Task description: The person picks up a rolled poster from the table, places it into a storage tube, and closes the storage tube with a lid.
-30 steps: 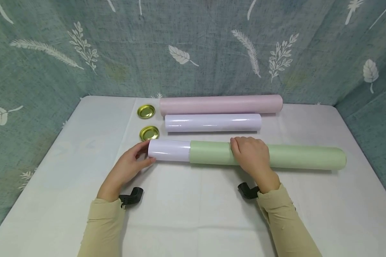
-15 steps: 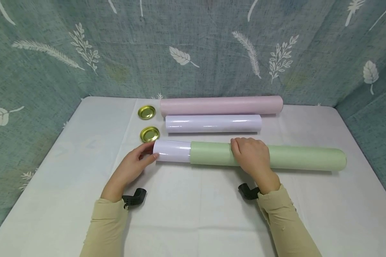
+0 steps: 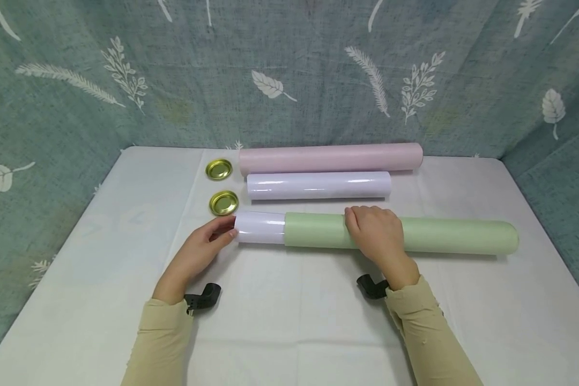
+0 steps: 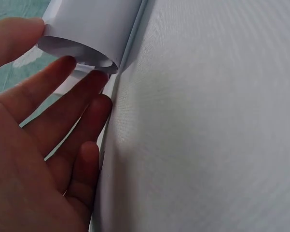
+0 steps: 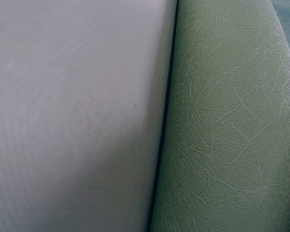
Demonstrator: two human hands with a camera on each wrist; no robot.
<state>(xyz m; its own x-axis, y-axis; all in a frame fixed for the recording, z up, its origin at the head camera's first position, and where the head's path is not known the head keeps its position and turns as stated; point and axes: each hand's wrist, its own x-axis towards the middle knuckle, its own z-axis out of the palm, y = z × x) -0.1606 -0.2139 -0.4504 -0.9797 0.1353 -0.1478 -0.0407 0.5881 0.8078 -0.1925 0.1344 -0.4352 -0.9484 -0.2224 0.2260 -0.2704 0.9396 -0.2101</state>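
Observation:
In the head view, a glossy white roll (image 3: 260,227) sticks out of the left end of a long green tube (image 3: 453,235) lying on the table. My left hand (image 3: 198,252) is at the roll's outer end. In the left wrist view, the thumb (image 4: 19,36) touches the rim of the white roll (image 4: 94,24), and the loosely bent fingers lie at or near its hollow end. My right hand (image 3: 378,236) grips the green tube from above, near its middle. The right wrist view shows the tube's creased texture, with that hand out of sight.
Behind lie a second white roll (image 3: 318,185) and a pink tube (image 3: 330,158), parallel to the green one. Two gold round lids (image 3: 219,169) sit left of them, the nearer lid (image 3: 224,202) just behind my left fingers. A leaf-patterned curtain (image 3: 289,69) borders the white table (image 3: 289,321).
The white roll has slid rightward, deeper into the green tube, so a shorter length shows. My left hand has moved right with it. My right hand and the green tube have stayed in place.

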